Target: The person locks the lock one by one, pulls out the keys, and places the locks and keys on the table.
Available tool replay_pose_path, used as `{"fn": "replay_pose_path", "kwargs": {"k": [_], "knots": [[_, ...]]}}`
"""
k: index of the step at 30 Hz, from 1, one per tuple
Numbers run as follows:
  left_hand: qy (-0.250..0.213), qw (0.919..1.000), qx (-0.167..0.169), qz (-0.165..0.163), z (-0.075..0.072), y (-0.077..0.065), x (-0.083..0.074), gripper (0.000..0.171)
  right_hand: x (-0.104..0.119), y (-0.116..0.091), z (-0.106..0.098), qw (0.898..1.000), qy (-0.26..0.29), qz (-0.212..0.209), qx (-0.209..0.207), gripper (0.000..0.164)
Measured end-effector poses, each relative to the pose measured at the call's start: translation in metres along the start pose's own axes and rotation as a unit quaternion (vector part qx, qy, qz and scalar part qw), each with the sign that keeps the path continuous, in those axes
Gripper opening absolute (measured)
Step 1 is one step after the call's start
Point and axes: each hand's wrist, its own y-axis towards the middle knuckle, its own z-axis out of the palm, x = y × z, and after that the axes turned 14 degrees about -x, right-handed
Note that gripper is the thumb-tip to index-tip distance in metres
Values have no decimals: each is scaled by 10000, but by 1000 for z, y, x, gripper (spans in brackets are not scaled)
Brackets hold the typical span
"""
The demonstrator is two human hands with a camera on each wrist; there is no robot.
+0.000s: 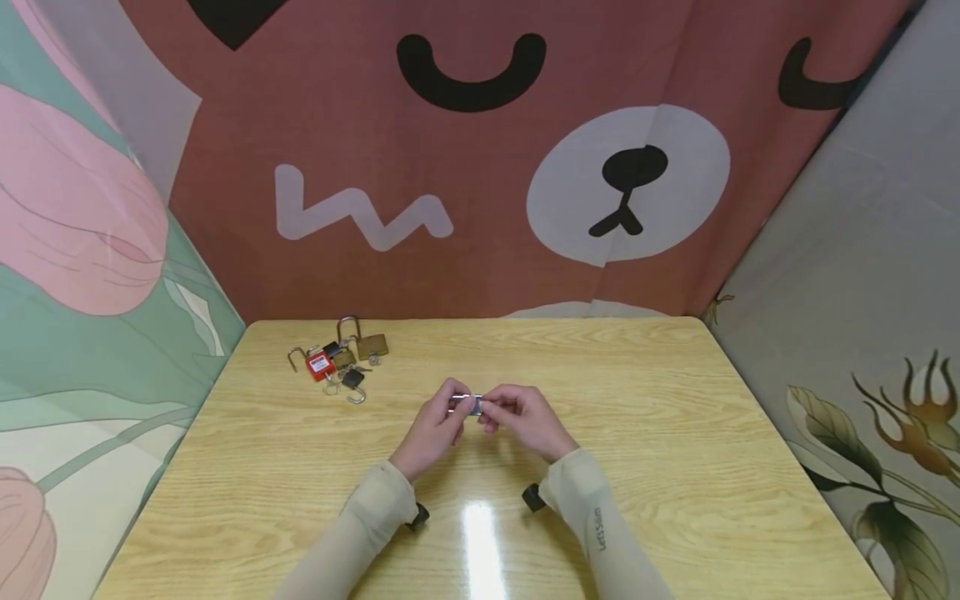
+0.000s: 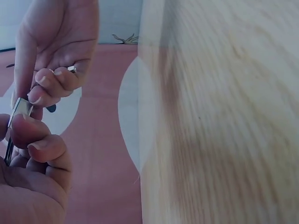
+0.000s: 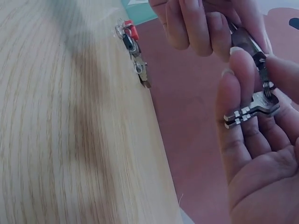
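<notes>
Over the middle of the table, my left hand [image 1: 437, 422] grips a small silver padlock [image 1: 477, 406] between thumb and fingers. My right hand [image 1: 531, 418] meets it from the other side, pinching a dark key [image 3: 260, 60] at the padlock's end. How far the key sits in the keyhole is hidden. From a small ring on that key hang silver keys [image 3: 254, 106], lying against the right fingers in the right wrist view. Part of the padlock's shackle shows under the left fingers in the left wrist view.
At the table's back left lies a cluster of padlocks: a red one [image 1: 320, 366], a brass one [image 1: 372, 346] with a tall shackle and a small black one [image 1: 353, 378], with loose keys among them. A printed curtain [image 1: 480, 275] hangs behind the wooden table [image 1: 645, 500].
</notes>
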Motion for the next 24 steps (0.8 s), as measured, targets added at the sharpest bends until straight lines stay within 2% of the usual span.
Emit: {"fn": "replay_pose_path", "kwargs": {"k": [7, 15, 24], "knots": [[-88, 9999, -103, 63, 0, 1, -1, 17, -5, 0, -4, 9994, 99, 157, 294, 36], [-79, 10000, 40, 35, -3, 0, 0, 20, 1, -2, -4, 9996, -48, 268, -8, 15], [-58, 10000, -54, -26, -2, 2, 0, 18, 5, -5, -2, 9983, -477, 111, -328, 13]]}}
